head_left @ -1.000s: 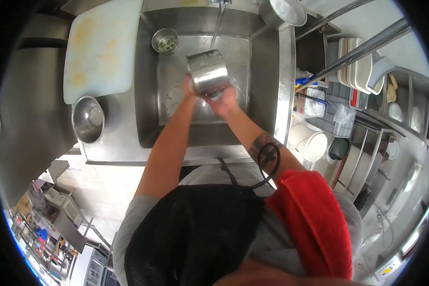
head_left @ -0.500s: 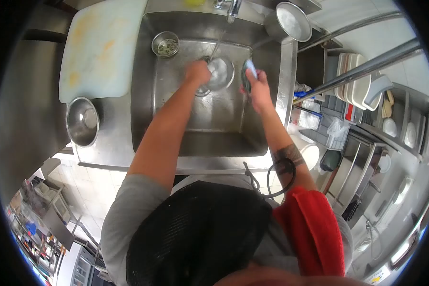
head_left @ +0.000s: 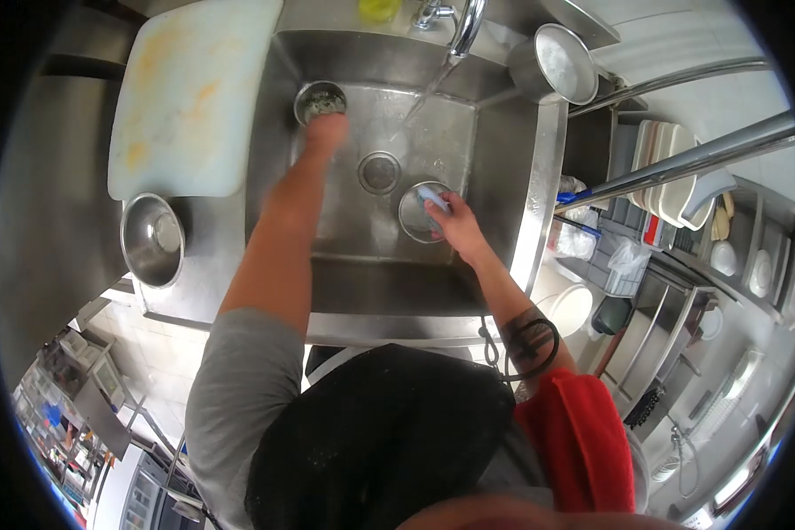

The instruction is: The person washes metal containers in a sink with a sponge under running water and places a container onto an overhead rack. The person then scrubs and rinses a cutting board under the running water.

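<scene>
My left hand (head_left: 327, 131) reaches to a small metal bowl (head_left: 304, 108) with wet green bits in it, at the sink's far left corner. Its fingers are blurred and partly hidden at the bowl's near rim, so I cannot tell their grip. My right hand (head_left: 459, 228) is closed on a sponge (head_left: 432, 196), pale blue on the side that shows. That sponge is over a shallow round metal bowl (head_left: 412, 221) on the right of the sink floor. Water runs from the faucet (head_left: 466, 35) into the sink (head_left: 397, 287).
A stained white cutting board (head_left: 194, 97) lies on the left counter, with a steel bowl (head_left: 153, 238) nearer me. A metal pot (head_left: 539, 69) stands at the sink's far right corner. Metal rails (head_left: 689, 159) and racks of dishware are on the right.
My left hand has left the round bowl and moved to the small bowl at far left. The round bowl is now nearer me, under my right hand with the sponge. The drain is uncovered.
</scene>
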A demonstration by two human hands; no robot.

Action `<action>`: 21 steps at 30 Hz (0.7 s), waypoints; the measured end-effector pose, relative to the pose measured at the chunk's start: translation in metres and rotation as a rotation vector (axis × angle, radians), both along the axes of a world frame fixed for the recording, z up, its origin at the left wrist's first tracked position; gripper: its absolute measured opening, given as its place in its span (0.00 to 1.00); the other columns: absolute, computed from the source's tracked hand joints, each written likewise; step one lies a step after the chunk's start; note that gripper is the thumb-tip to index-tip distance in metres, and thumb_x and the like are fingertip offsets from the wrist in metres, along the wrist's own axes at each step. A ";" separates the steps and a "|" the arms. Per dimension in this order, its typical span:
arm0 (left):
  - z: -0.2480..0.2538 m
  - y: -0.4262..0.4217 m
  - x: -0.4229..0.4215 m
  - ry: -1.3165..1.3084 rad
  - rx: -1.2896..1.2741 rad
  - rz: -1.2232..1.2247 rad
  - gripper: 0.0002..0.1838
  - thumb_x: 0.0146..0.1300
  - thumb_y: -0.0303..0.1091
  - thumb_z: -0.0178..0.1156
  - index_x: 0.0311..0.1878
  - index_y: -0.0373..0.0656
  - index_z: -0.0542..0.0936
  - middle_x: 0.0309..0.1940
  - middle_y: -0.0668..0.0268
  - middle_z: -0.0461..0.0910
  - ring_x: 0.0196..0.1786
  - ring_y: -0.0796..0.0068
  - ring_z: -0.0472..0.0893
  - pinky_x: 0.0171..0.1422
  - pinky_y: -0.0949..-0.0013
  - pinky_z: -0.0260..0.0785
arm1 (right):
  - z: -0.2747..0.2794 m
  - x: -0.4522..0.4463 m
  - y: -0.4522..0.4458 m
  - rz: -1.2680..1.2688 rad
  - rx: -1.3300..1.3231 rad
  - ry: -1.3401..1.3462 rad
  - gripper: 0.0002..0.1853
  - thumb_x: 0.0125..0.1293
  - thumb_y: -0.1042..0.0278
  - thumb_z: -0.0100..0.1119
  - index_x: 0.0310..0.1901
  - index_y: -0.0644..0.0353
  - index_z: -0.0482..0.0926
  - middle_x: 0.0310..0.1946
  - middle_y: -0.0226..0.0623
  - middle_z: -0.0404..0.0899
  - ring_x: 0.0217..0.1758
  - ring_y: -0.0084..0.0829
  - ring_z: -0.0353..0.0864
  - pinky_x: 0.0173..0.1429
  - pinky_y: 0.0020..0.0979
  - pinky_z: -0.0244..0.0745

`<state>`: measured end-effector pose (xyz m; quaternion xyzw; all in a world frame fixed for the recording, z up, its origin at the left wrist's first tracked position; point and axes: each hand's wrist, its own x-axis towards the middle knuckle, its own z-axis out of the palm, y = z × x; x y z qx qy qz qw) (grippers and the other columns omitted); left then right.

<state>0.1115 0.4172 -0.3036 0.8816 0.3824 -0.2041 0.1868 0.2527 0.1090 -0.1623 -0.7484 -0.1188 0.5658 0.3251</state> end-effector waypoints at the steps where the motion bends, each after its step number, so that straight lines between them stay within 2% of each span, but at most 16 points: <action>1: 0.014 -0.010 0.004 0.006 0.001 -0.003 0.13 0.62 0.29 0.55 0.46 0.41 0.85 0.46 0.53 0.86 0.52 0.52 0.85 0.62 0.50 0.76 | -0.001 0.000 0.003 -0.022 0.017 0.021 0.28 0.70 0.47 0.64 0.61 0.60 0.72 0.51 0.39 0.78 0.52 0.29 0.77 0.48 0.33 0.80; 3: 0.041 -0.041 0.021 -0.068 0.057 -0.114 0.11 0.62 0.28 0.56 0.42 0.38 0.86 0.41 0.52 0.87 0.52 0.58 0.86 0.51 0.57 0.81 | -0.004 0.001 0.010 -0.052 0.035 0.044 0.29 0.70 0.47 0.63 0.63 0.60 0.71 0.51 0.39 0.78 0.52 0.29 0.78 0.48 0.34 0.81; 4: 0.041 -0.047 0.026 -0.065 0.054 -0.122 0.11 0.62 0.28 0.56 0.42 0.38 0.86 0.41 0.52 0.87 0.52 0.58 0.86 0.51 0.57 0.81 | -0.007 0.000 0.014 -0.049 0.054 0.014 0.31 0.70 0.45 0.63 0.64 0.60 0.71 0.51 0.40 0.78 0.53 0.30 0.78 0.48 0.34 0.81; 6: 0.039 -0.059 0.031 -0.275 0.222 -0.090 0.11 0.61 0.26 0.55 0.45 0.34 0.80 0.41 0.52 0.86 0.49 0.55 0.86 0.51 0.55 0.80 | -0.007 -0.002 0.019 -0.055 0.067 -0.014 0.32 0.70 0.44 0.62 0.65 0.60 0.70 0.51 0.40 0.78 0.53 0.30 0.78 0.48 0.34 0.81; 7: 0.044 -0.062 0.033 -0.275 0.222 -0.099 0.11 0.61 0.26 0.55 0.45 0.34 0.80 0.41 0.52 0.86 0.49 0.55 0.86 0.51 0.55 0.80 | -0.003 -0.002 0.026 -0.049 0.054 -0.025 0.31 0.71 0.46 0.62 0.65 0.60 0.71 0.50 0.39 0.78 0.51 0.29 0.78 0.49 0.32 0.79; 9: 0.055 -0.064 0.032 -0.390 0.308 -0.173 0.13 0.54 0.23 0.59 0.44 0.34 0.74 0.40 0.48 0.83 0.47 0.49 0.85 0.53 0.53 0.79 | -0.003 -0.002 0.036 -0.047 0.047 -0.031 0.29 0.71 0.47 0.61 0.64 0.61 0.73 0.49 0.37 0.78 0.48 0.29 0.78 0.50 0.31 0.78; 11: 0.068 -0.062 0.030 -0.348 0.310 -0.162 0.11 0.56 0.24 0.58 0.44 0.35 0.74 0.40 0.50 0.84 0.47 0.52 0.84 0.53 0.54 0.77 | -0.012 -0.004 0.043 0.186 0.143 -0.318 0.42 0.68 0.43 0.63 0.76 0.54 0.60 0.57 0.54 0.78 0.58 0.46 0.81 0.55 0.43 0.80; 12: 0.075 -0.061 0.028 -0.310 0.310 -0.143 0.10 0.59 0.26 0.57 0.44 0.36 0.74 0.41 0.53 0.84 0.48 0.54 0.84 0.53 0.54 0.76 | -0.010 -0.006 0.049 0.183 0.145 -0.313 0.42 0.68 0.43 0.63 0.76 0.54 0.60 0.57 0.54 0.78 0.58 0.46 0.81 0.55 0.43 0.80; 14: 0.084 -0.057 0.016 -0.370 0.296 -0.167 0.10 0.57 0.25 0.58 0.43 0.37 0.74 0.40 0.53 0.84 0.48 0.54 0.84 0.54 0.53 0.75 | 0.002 -0.010 0.071 0.594 0.133 -0.666 0.45 0.66 0.48 0.63 0.80 0.43 0.51 0.55 0.57 0.78 0.58 0.53 0.80 0.59 0.48 0.78; 15: 0.088 -0.057 0.011 -0.435 0.278 -0.192 0.11 0.56 0.24 0.60 0.42 0.38 0.74 0.39 0.53 0.84 0.47 0.53 0.83 0.54 0.53 0.74 | 0.007 -0.013 0.084 0.588 0.136 -0.659 0.45 0.66 0.48 0.63 0.80 0.43 0.51 0.55 0.57 0.78 0.58 0.53 0.80 0.59 0.48 0.78; 17: 0.101 -0.060 0.003 -0.470 0.252 -0.183 0.11 0.54 0.24 0.61 0.42 0.38 0.74 0.38 0.53 0.83 0.48 0.53 0.83 0.54 0.52 0.73 | 0.008 -0.017 0.109 0.854 0.065 -0.826 0.45 0.66 0.49 0.62 0.80 0.31 0.47 0.57 0.59 0.75 0.61 0.56 0.78 0.62 0.51 0.76; 21: 0.098 -0.057 -0.011 -0.556 0.251 -0.117 0.13 0.53 0.23 0.63 0.41 0.38 0.73 0.38 0.52 0.83 0.47 0.52 0.82 0.55 0.51 0.72 | -0.002 -0.025 0.131 0.869 0.010 -0.853 0.44 0.67 0.52 0.61 0.80 0.28 0.48 0.58 0.57 0.74 0.62 0.55 0.77 0.62 0.50 0.77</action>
